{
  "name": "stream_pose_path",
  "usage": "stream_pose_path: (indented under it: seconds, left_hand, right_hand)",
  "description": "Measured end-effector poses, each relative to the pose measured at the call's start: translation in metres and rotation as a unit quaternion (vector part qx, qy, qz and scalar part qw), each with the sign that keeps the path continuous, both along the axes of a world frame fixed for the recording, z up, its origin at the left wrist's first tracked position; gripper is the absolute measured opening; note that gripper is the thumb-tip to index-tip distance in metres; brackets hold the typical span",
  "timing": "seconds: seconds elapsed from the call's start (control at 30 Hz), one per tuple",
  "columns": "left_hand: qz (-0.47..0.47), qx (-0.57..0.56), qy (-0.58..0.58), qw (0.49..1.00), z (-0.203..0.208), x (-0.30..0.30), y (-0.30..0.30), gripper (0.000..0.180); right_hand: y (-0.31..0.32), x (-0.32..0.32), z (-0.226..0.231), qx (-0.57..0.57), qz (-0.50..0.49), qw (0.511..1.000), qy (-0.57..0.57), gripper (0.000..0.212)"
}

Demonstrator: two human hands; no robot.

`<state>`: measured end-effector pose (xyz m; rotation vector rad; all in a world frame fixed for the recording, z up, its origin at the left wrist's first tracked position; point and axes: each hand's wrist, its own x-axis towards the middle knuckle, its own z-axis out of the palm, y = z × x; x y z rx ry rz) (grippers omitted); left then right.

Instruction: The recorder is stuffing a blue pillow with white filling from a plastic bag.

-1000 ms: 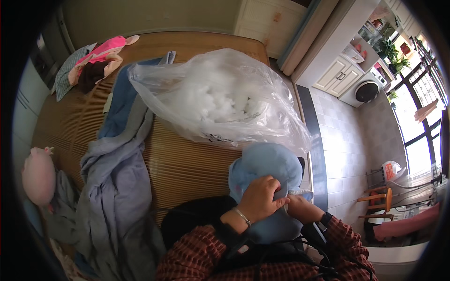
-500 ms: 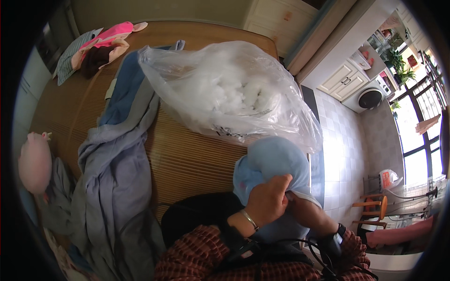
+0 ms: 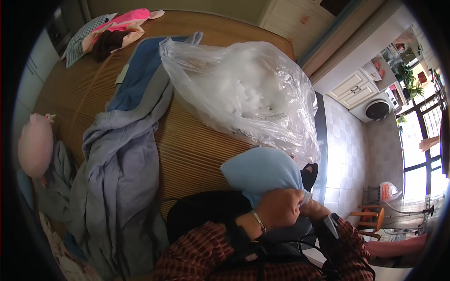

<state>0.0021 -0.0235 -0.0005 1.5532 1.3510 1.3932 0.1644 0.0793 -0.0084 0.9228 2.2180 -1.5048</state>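
A puffed-out light-blue cloth piece (image 3: 265, 171), like a small stuffed pillow, stands above my lap near the mat's right edge. My left hand (image 3: 280, 207) is closed on its lower right part, thumb and fingers pinching the cloth. Against it, my right hand (image 3: 316, 210) grips the gathered end of the same cloth; its fingertips are partly hidden. Beyond the cloth lies a large clear plastic bag (image 3: 206, 89) with fluffy white stuffing (image 3: 251, 89) inside.
Crumpled grey and blue cloths (image 3: 124, 136) stretch along the ribbed mat (image 3: 187, 157) on the left. A pink stuffed toy (image 3: 36, 145) sits at the far left. Pink, brown and striped fabric pieces (image 3: 110, 40) lie at the back. A wooden stool (image 3: 373, 220) stands on the tiled floor.
The blue cloth has turned so its rounded, pointed end faces left and its gathered end sits at my hands. My right hand, earlier partly under the cloth, now shows beside my left.
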Motion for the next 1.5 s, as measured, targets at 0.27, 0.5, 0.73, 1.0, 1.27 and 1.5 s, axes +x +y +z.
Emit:
stream_pose_path:
  seconds: [0.27,0.5,0.73,1.0,1.27,1.5]
  left_hand:
    - [-0.187,-0.063,-0.132,0.971,0.02,-0.018,-0.007,0.011]
    - [-0.205,-0.066,-0.108,0.971,0.011,-0.021,-0.005,0.005]
    - [0.008,0.036,0.016,0.999,0.015,-0.02,0.007,0.018]
    - [0.289,-0.002,-0.344,0.893,-0.031,-0.032,0.01,0.026]
    - [0.216,-0.043,-0.507,0.833,-0.006,-0.069,0.028,0.034]
    - [0.204,-0.113,-0.554,0.799,-0.013,-0.065,0.037,0.027]
  right_hand:
    - [0.012,0.01,-0.027,-0.043,0.143,0.986,-0.071,0.036]
    - [0.01,0.005,-0.058,0.044,0.176,0.983,-0.016,0.036]
    - [0.021,-0.037,-0.019,0.252,0.155,0.953,0.065,0.036]
    - [0.025,-0.066,0.008,0.352,0.025,0.928,0.117,0.036]
    - [-0.011,-0.049,0.074,-0.165,-0.42,0.859,0.243,0.037]
    - [-0.007,-0.027,0.047,-0.28,-0.472,0.77,0.325,0.043]
